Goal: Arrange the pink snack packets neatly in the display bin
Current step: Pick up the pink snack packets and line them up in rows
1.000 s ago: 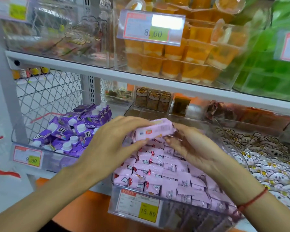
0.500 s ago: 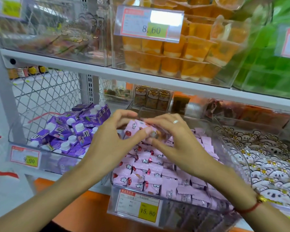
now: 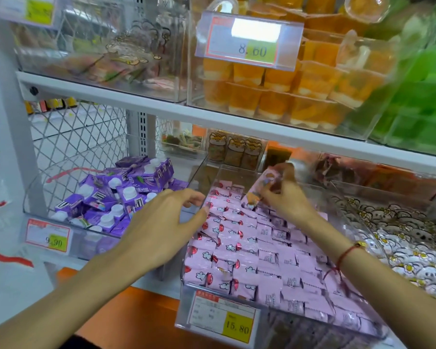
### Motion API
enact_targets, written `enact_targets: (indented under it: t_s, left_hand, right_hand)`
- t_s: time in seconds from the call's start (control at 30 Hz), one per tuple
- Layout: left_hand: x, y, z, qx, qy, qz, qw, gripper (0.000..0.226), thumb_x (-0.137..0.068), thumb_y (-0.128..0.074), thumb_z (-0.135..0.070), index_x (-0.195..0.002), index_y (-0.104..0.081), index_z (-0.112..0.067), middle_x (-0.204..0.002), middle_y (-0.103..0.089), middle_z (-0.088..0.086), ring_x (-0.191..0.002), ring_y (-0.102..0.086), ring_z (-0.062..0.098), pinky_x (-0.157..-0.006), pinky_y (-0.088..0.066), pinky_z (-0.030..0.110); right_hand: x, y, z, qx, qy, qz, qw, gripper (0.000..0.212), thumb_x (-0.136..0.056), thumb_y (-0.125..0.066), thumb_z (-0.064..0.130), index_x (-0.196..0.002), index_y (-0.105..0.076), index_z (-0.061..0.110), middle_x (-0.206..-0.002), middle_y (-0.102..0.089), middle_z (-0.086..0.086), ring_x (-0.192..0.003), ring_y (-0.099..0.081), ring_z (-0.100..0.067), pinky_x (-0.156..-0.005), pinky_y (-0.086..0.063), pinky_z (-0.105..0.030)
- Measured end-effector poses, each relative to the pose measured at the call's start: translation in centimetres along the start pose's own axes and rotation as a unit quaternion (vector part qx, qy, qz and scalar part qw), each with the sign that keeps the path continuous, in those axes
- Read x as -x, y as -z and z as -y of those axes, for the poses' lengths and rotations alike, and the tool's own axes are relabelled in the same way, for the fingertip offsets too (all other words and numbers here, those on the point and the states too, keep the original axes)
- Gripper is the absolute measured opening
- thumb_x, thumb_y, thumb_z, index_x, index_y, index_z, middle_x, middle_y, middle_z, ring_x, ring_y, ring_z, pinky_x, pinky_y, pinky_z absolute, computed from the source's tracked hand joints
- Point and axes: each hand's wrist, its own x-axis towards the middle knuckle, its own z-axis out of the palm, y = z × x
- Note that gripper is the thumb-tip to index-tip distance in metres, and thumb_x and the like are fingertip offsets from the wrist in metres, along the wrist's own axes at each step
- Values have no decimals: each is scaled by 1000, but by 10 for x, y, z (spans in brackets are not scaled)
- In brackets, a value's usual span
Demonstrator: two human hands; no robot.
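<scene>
The clear display bin (image 3: pixel 213 183) sits tilted on the lower shelf, its front wall carrying a price tag (image 3: pixel 224 317) reading 15.80. Pink snack packets (image 3: pixel 249 250) fill it in overlapping rows from the front edge back toward 12 o'clock, where a bare strip of bin floor shows behind the last row. The right hand (image 3: pixel 282 197) hovers over that back area, fingers and thumb pinching one pink packet (image 3: pixel 259 190) held upright and tilted, its lower end just above the packed rows. A red string bracelet (image 3: pixel 347 253) circles the right wrist. The left hand (image 3: pixel 161 222) rests at the bin's left wall, at 9 o'clock from the packets, fingers spread and loosely bent with nothing in them; the fingertips reach over the wall's top edge toward the nearest row.

Just beside the bin at 9 o'clock, a second clear bin holds purple cartons (image 3: pixel 116 197) with white caps, loosely heaped. At 3 o'clock another bin holds white wrapped sweets (image 3: pixel 400 238). The white shelf edge (image 3: pixel 212 114) overhangs at 12 o'clock, leaving a low gap above the back of the bin. On the shelf above stand orange jelly cups (image 3: pixel 275 89) behind a tag marked 8.60
</scene>
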Motion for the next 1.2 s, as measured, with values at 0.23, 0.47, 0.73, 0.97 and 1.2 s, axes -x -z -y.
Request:
enact_targets:
  t_s: [0.23,0.47,0.73,0.97,1.2]
  left_hand:
    - [0,3,-1,8,-14,2,1000,37,-85,-44,-54,-116,-57,-38,-100,-56,-24,-98,-51,-4,-82,-44,25]
    - [0,0,0,10,-17,0,1000,36,-86,-45,-53,-117,-56,-39,-89,-52,-31,-92,-52,-6,-69,-38,17]
    - [-1,-1,0,1,-19,-6,1000,35,-87,-45,-52,-118,-55,-39,-95,-56,-27,-92,-52,-6,-67,-37,12]
    - [-1,-2,0,-7,-14,-8,1000,35,-87,-45,-52,-119,-53,-41,-100,-57,-24,-94,-53,-3,-69,-38,20]
    - [-1,-2,1,-6,-8,0,1000,36,-85,-42,-54,-118,-52,-43,-101,-57,-24,-94,-54,-2,-70,-41,23]
  right_hand:
    - [5,-9,-6,243,172,99,949,18,-92,-58,28,-104,-68,19,-104,-63,-1,-80,-53,-10,-66,-38,-23]
    - [-15,4,0,183,101,229,951,23,-96,-51,22,-113,-66,20,-85,-59,19,-70,-55,5,-63,-41,-16]
    - [-30,-17,-6,209,51,179,960,34,-91,-60,32,-121,-60,15,-98,-62,-1,-73,-53,-14,-64,-41,-22]
    - [-26,-18,-6,244,104,121,957,25,-91,-58,32,-109,-66,15,-114,-53,-6,-98,-52,-20,-77,-42,-27]
    - [-7,-15,-7,102,139,-2,985,22,-97,-49,21,-87,-65,10,-65,-58,0,-52,-52,-13,-55,-44,-28]
